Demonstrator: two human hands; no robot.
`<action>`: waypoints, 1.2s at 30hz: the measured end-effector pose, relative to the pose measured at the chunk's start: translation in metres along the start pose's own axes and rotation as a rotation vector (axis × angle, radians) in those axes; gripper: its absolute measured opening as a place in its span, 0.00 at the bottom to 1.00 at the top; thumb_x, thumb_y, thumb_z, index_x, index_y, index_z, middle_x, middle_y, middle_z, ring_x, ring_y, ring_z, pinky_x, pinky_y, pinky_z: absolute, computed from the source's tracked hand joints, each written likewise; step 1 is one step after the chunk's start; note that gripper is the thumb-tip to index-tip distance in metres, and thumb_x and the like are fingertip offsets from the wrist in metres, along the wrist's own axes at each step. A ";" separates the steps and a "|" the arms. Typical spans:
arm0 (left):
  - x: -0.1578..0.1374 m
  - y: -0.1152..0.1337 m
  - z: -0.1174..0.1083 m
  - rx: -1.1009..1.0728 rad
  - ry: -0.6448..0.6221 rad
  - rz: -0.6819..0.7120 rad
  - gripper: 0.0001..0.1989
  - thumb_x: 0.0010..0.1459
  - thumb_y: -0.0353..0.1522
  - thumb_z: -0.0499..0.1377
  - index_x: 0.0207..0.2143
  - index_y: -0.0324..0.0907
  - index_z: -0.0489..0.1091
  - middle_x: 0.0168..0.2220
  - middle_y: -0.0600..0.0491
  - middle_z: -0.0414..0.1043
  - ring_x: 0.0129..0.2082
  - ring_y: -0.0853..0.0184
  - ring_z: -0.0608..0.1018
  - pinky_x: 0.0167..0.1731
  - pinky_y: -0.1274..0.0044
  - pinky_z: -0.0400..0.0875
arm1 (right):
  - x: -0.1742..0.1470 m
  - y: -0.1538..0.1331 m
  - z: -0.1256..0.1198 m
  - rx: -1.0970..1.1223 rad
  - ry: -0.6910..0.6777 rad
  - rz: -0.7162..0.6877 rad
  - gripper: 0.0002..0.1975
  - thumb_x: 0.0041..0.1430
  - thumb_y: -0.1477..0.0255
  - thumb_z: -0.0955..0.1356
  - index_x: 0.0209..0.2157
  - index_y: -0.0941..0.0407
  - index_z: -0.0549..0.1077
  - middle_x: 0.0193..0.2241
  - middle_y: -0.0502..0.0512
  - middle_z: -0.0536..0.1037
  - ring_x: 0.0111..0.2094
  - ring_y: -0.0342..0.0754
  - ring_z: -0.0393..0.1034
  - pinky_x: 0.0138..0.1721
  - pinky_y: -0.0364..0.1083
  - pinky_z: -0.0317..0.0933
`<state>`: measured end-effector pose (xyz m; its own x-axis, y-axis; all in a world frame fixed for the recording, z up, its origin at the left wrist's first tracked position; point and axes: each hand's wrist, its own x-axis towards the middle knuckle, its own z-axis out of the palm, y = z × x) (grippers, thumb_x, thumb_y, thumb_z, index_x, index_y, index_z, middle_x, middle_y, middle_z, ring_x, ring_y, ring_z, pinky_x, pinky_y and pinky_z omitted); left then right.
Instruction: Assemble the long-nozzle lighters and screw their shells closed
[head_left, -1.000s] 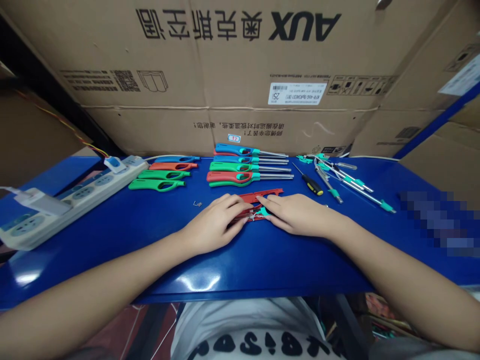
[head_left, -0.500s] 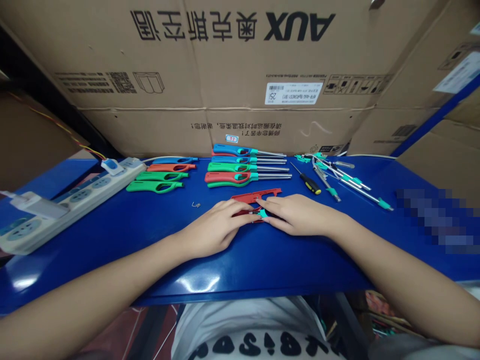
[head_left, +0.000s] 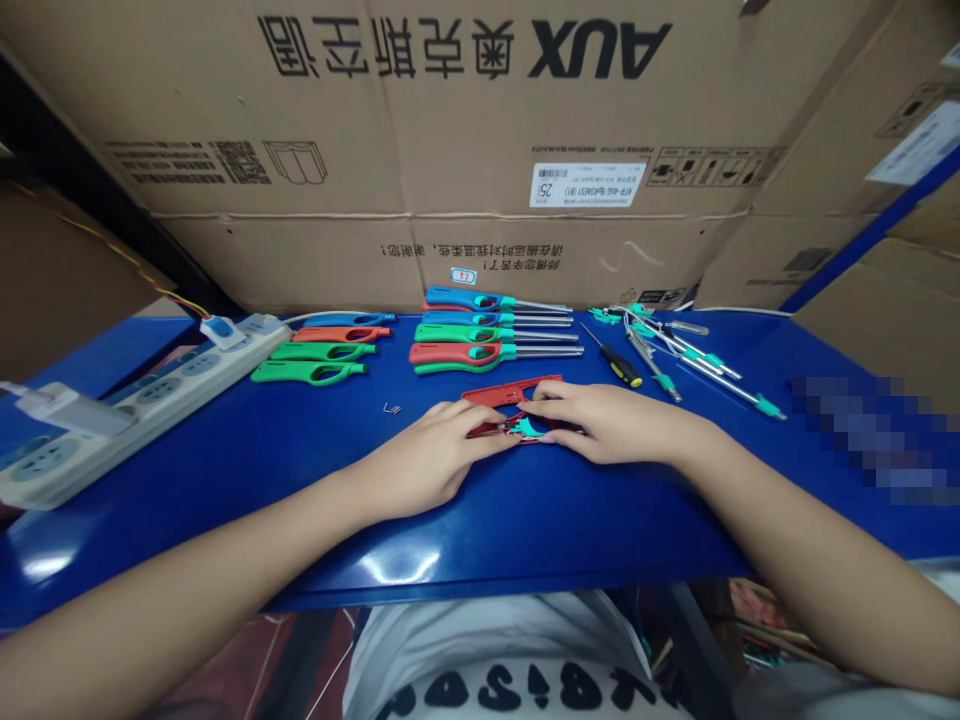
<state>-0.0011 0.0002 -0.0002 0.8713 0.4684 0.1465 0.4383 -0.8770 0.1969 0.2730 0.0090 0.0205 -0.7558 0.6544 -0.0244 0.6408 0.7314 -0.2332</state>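
Two red lighter shell halves lie on the blue table in front of me. The rear half (head_left: 491,396) shows its hollow inside, while the nearer one is largely covered by my fingers. A teal trigger (head_left: 529,428) sits in the nearer half. My left hand (head_left: 431,455) pinches the nearer half at its left part, thumb in front and fingers behind. From the other side my right hand (head_left: 619,422) closes thumb and fingers around its right end, by the trigger. What lies under the fingertips is hidden.
Assembled lighters (head_left: 457,355) are stacked behind my hands. Several lighter handles (head_left: 307,372) lie left, beside a power strip (head_left: 161,400). Small metal pins (head_left: 392,408) lie left of the shells. To the right are a screwdriver (head_left: 621,366) and metal lighter tubes (head_left: 724,375). Cardboard (head_left: 420,120) stands behind.
My right hand has shifted slightly right, with its thumb and fingers spread a little wider, and more of the teal trigger shows. My left hand keeps nearly the same place.
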 end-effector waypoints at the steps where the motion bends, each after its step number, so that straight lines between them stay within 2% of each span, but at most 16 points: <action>1: 0.000 0.000 0.000 -0.002 0.000 -0.001 0.28 0.64 0.22 0.51 0.64 0.49 0.64 0.59 0.43 0.67 0.56 0.53 0.70 0.55 0.59 0.67 | 0.000 0.002 -0.001 0.016 -0.003 -0.001 0.22 0.69 0.69 0.64 0.62 0.53 0.69 0.54 0.63 0.73 0.49 0.56 0.74 0.47 0.52 0.70; 5: -0.001 0.001 0.000 -0.015 0.005 -0.017 0.25 0.67 0.26 0.51 0.64 0.50 0.64 0.58 0.44 0.68 0.55 0.54 0.70 0.55 0.60 0.67 | -0.001 0.008 -0.004 0.083 0.000 -0.035 0.19 0.70 0.69 0.63 0.58 0.53 0.73 0.55 0.61 0.74 0.53 0.55 0.72 0.53 0.53 0.67; 11: -0.001 0.006 -0.001 0.022 0.005 -0.017 0.23 0.69 0.28 0.50 0.65 0.50 0.63 0.57 0.44 0.69 0.55 0.54 0.70 0.53 0.61 0.68 | 0.003 0.012 -0.002 0.174 0.015 -0.050 0.17 0.68 0.70 0.65 0.56 0.55 0.75 0.53 0.59 0.76 0.53 0.53 0.72 0.57 0.52 0.65; 20: 0.000 0.010 -0.003 0.072 -0.006 -0.031 0.24 0.69 0.27 0.50 0.65 0.48 0.63 0.57 0.43 0.69 0.55 0.53 0.70 0.52 0.61 0.68 | 0.003 0.013 -0.005 0.193 0.017 -0.026 0.15 0.68 0.71 0.65 0.53 0.56 0.76 0.49 0.60 0.80 0.50 0.53 0.74 0.53 0.51 0.66; 26: 0.000 0.009 -0.001 0.073 -0.005 -0.030 0.24 0.69 0.28 0.50 0.65 0.48 0.63 0.57 0.43 0.68 0.55 0.52 0.70 0.51 0.60 0.68 | 0.004 0.012 -0.003 0.194 0.028 0.034 0.16 0.65 0.73 0.67 0.53 0.57 0.77 0.45 0.60 0.82 0.43 0.51 0.77 0.45 0.48 0.68; 33: 0.000 0.005 0.000 0.092 -0.044 -0.011 0.26 0.68 0.27 0.51 0.66 0.51 0.61 0.59 0.43 0.66 0.54 0.53 0.70 0.53 0.60 0.67 | 0.003 0.011 -0.005 0.205 0.014 0.050 0.15 0.65 0.74 0.66 0.52 0.58 0.77 0.44 0.60 0.82 0.40 0.50 0.77 0.41 0.45 0.68; 36: 0.001 0.006 0.000 0.084 -0.045 -0.011 0.26 0.68 0.27 0.51 0.66 0.51 0.61 0.57 0.43 0.67 0.52 0.54 0.70 0.51 0.61 0.68 | 0.001 0.012 -0.006 0.234 0.002 0.059 0.16 0.65 0.75 0.66 0.52 0.58 0.77 0.45 0.60 0.82 0.41 0.50 0.77 0.42 0.46 0.68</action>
<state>0.0019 -0.0047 0.0012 0.8746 0.4742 0.1006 0.4630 -0.8787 0.1164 0.2806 0.0199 0.0239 -0.7175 0.6952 -0.0431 0.6352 0.6278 -0.4499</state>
